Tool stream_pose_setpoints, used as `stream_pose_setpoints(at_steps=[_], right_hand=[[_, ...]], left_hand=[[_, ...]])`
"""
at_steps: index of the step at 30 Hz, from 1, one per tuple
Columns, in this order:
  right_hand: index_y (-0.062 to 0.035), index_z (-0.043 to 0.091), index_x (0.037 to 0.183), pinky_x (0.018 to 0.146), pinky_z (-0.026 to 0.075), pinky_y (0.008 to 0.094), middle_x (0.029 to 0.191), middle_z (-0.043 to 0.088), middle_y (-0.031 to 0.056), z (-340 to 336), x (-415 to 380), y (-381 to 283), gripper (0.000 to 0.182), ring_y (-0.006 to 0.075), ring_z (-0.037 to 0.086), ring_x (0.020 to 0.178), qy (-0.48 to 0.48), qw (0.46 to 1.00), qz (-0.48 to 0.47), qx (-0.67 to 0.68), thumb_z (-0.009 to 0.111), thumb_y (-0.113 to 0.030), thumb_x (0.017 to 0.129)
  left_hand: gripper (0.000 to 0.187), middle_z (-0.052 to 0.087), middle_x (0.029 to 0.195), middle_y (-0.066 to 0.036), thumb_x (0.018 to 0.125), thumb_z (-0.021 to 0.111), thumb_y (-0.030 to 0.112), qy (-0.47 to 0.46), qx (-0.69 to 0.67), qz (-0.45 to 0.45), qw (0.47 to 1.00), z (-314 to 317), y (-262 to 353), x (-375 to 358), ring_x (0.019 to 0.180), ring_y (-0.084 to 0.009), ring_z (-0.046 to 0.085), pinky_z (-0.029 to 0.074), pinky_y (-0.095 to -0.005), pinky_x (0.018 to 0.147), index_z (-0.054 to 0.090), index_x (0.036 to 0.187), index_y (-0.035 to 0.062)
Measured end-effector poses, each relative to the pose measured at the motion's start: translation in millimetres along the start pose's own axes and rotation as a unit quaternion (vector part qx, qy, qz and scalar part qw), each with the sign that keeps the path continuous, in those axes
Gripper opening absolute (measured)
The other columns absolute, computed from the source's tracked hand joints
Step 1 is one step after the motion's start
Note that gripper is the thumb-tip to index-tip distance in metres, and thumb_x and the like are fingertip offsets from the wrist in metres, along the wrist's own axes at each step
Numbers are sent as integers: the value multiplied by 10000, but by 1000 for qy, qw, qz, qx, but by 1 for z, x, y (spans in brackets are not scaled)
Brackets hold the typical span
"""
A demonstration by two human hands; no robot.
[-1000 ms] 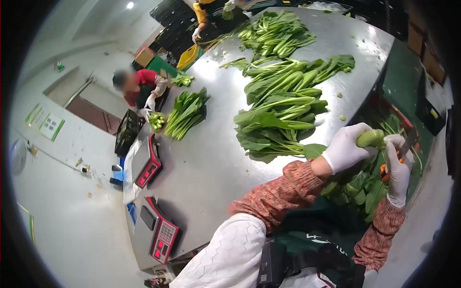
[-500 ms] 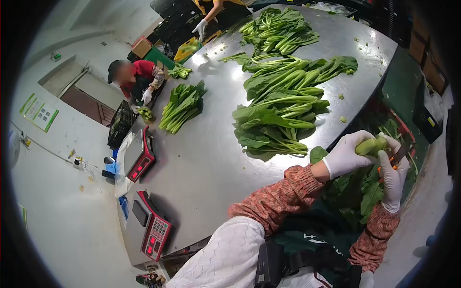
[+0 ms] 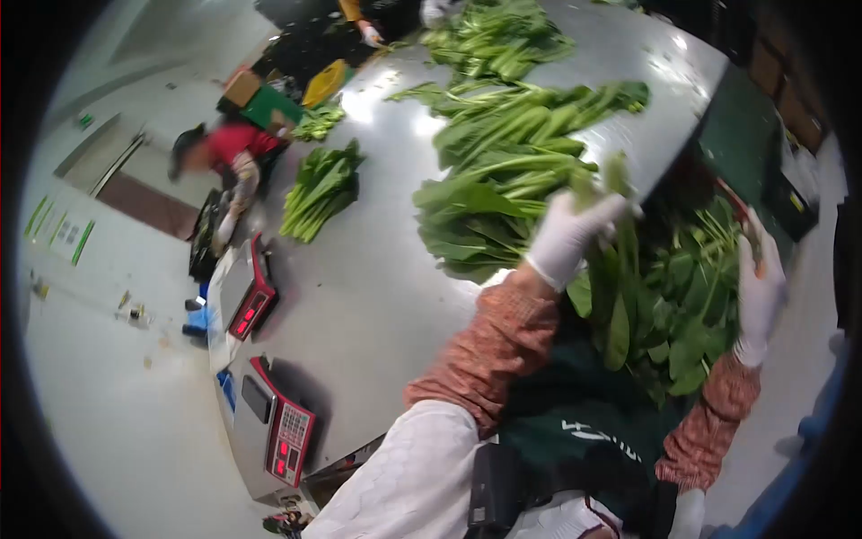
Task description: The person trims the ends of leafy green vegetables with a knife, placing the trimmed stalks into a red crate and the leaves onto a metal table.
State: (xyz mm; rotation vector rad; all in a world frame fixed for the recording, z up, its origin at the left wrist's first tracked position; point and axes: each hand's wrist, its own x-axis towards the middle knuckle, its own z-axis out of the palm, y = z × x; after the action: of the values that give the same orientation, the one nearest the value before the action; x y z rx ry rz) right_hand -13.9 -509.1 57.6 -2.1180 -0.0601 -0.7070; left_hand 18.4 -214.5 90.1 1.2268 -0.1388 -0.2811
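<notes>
Left hand (image 3: 570,235), gloved, grips a leafy green bunch (image 3: 620,269) by its stems so the leaves hang clear beside the desk (image 3: 377,296). Right hand (image 3: 761,292) is closed around a knife (image 3: 752,235) at the right.

Right hand (image 3: 761,292) grip blurred; held tool indistinct.
</notes>
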Motion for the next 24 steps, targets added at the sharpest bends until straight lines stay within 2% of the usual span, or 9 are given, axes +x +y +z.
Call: stream_pose_setpoints(at_steps=[1,3,5,6,11,14,15,18,24], right_hand=[[-8,524,1360,1008,410,270,1305,587,97,5,0,-2,399,139,557,1170,2,1000,0,-25,551,-15,962],[-9,549,1329,977,446,303,1274,627,129,11,-7,-6,428,182,601,1147,9,999,19,-49,639,-73,915],[-17,589,1271,898,485,301,1152,671,134,22,-12,-5,393,214,649,1035,28,999,-22,-39,666,-88,892],[-25,611,1239,868,500,295,1112,676,135,26,-15,-4,357,208,663,991,28,999,-11,-23,665,-86,891],[-38,627,1216,849,509,292,1078,685,130,37,-21,4,336,202,672,962,6,1000,29,3,671,-100,889],[-41,625,1218,840,512,286,1075,687,128,42,-25,3,344,199,675,961,-20,999,45,7,677,-119,887],[-37,625,1211,834,516,287,1073,690,130,45,-25,3,344,207,681,964,-21,999,26,9,680,-132,885],[-37,626,1205,839,522,293,1069,693,135,58,-26,7,343,220,687,964,-47,997,47,33,683,-132,880],[-29,624,1194,826,540,300,1072,693,145,84,-26,-4,340,221,696,950,-113,989,65,66,686,-110,870]], left_hand=[[304,676,992,-56,894,661,274,18,27,114,993,-13,-5,3,820,-128,585,463,-266,754,668,1044,10],[371,664,1140,-96,945,608,278,85,-152,74,982,-21,-3,1,1003,-180,604,452,-337,896,578,1240,57],[445,576,1313,-89,953,600,298,51,-271,51,960,-38,-6,1,1201,-238,522,419,-459,1002,513,1335,88],[410,535,1377,-91,970,567,217,26,-359,52,931,-47,-11,-1,1289,-272,469,330,-528,1106,517,1341,50],[481,463,1450,-101,967,559,193,44,-481,-22,875,-75,-22,-1,1356,-264,403,287,-492,1139,449,1406,32],[525,431,1475,-134,963,545,191,100,-473,-18,875,-80,-25,-4,1394,-271,358,249,-498,1153,397,1445,44],[528,417,1486,-142,962,536,197,72,-502,-26,861,-87,-27,-4,1398,-278,352,237,-503,1157,393,1448,48],[521,401,1497,-142,968,522,206,131,-477,-20,869,-97,-31,-6,1399,-281,353,246,-513,1154,393,1447,45],[529,450,1452,-155,918,614,195,148,-442,19,885,-110,-18,-32,1366,-294,401,297,-538,1131,442,1391,34]])
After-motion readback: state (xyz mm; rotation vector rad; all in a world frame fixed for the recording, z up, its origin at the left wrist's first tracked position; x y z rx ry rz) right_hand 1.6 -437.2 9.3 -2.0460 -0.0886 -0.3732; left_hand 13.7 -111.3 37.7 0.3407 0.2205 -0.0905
